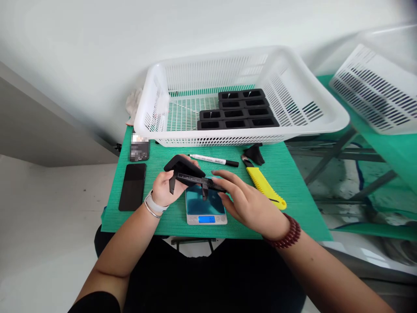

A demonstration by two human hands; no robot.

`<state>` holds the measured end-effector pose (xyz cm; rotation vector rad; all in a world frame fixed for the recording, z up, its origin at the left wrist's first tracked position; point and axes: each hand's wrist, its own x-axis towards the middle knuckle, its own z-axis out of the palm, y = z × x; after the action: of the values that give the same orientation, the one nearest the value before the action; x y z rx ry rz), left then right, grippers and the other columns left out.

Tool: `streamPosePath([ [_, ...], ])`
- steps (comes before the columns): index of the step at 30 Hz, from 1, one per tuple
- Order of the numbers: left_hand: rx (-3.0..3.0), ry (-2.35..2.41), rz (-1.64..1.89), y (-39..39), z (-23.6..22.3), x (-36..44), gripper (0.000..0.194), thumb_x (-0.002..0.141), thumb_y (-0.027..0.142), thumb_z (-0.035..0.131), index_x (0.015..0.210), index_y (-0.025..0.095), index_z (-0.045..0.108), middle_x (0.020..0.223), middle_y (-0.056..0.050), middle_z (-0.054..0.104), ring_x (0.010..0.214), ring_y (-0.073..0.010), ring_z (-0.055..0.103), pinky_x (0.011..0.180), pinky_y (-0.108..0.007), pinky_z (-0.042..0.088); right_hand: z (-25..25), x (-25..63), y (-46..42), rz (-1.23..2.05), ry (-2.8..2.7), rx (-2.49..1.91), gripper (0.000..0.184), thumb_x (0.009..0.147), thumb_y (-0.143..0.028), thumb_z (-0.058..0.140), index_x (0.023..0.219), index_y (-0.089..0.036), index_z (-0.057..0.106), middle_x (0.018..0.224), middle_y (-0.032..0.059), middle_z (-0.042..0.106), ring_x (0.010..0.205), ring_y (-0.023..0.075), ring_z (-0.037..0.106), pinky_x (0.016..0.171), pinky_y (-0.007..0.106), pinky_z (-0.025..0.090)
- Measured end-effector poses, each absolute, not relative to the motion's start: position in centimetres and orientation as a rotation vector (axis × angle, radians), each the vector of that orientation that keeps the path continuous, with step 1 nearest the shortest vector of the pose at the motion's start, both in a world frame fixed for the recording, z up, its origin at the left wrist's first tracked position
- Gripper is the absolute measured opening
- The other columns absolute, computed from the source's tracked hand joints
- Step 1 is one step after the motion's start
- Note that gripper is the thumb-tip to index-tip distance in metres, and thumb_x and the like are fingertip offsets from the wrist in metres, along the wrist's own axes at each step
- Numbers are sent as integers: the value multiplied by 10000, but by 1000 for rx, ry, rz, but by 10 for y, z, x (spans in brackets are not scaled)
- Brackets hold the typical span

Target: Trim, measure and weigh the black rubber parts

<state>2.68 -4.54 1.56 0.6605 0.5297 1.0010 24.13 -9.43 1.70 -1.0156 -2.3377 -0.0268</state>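
My left hand (pixel 162 188) is closed around a black hollow block (pixel 182 164), its thumb pressing near the jaw end of a black caliper (pixel 191 178). The caliper lies across the block, jaws pointing down and apart. At the caliper's other end, the fingers of my right hand (pixel 252 206) are closed on the beam near the slider. Just below both hands sits a small digital scale (pixel 190 220) with a blue lit display; the caliper and right fingers hide part of its plate.
A white basket (pixel 241 135) behind holds several similar black blocks (pixel 235 124). On the green table (pixel 172 230) lie a marker (pixel 213 160), a yellow utility knife (pixel 265 187), a black scrap (pixel 254 154) and two phones (pixel 132 187) at left. Another basket (pixel 378 91) stands right.
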Motion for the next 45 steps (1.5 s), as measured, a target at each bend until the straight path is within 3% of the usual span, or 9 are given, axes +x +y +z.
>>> streamPosePath([
  [3,642,524,1019,-45,15,26,432,655,413,636,1035,208,624,1042,-79,666,1086,-305,617,1033,-486,423,19,243,-95,-153,-2315,-1168,382,969,-262,452,1297,-69,425,1128,190,663,869,222,683,670,320,542],
  [6,632,520,1039,-45,15,25,432,646,401,655,1037,219,627,1054,-67,668,1040,-282,633,1030,-474,430,19,246,-96,-219,-2285,-1372,385,971,-452,420,995,-109,593,725,71,670,590,192,616,519,312,429],
  [9,641,504,1049,-45,15,26,444,661,450,675,1037,220,625,1065,-76,654,1032,-276,626,1020,-469,434,16,245,-98,-207,-2245,-1490,435,958,-509,405,727,-171,552,573,25,559,526,175,544,492,310,335],
  [13,641,473,1073,-47,19,28,507,728,644,604,1010,223,613,1042,-85,627,1023,-270,615,976,-471,459,11,237,-102,-173,-2181,-1470,421,962,-477,388,677,-186,495,557,5,505,507,142,482,501,291,300],
  [16,642,450,1081,-47,22,30,517,764,695,537,988,233,593,1031,-83,618,973,-259,619,879,-463,504,5,230,-105,-154,-2150,-1435,410,965,-462,376,681,-188,485,570,8,504,520,140,474,517,283,310],
  [22,653,414,1095,-48,25,31,482,799,678,504,962,228,559,1018,-86,616,959,-252,624,855,-452,511,-2,226,-105,-172,-2116,-1417,363,954,-435,398,713,-183,500,584,19,517,540,154,490,526,284,334],
  [32,650,493,1105,-47,23,29,429,764,628,545,968,251,556,1044,-77,631,987,-278,635,996,-533,422,2,226,-106,-49,-2111,-1387,188,912,-307,432,825,-182,542,643,37,589,574,176,544,539,293,395],
  [40,654,500,1095,-46,25,29,432,740,615,576,981,257,564,1031,-75,646,1040,-306,630,1002,-560,416,5,230,-106,90,-2089,-1355,237,938,-340,464,903,-139,585,695,56,628,613,192,596,554,303,448],
  [45,654,488,1135,-46,23,28,536,728,720,551,991,254,578,1061,-82,655,1060,-307,632,993,-542,437,2,232,-106,177,-2099,-1315,301,953,-391,465,1007,-130,605,770,78,669,678,204,635,597,312,490],
])
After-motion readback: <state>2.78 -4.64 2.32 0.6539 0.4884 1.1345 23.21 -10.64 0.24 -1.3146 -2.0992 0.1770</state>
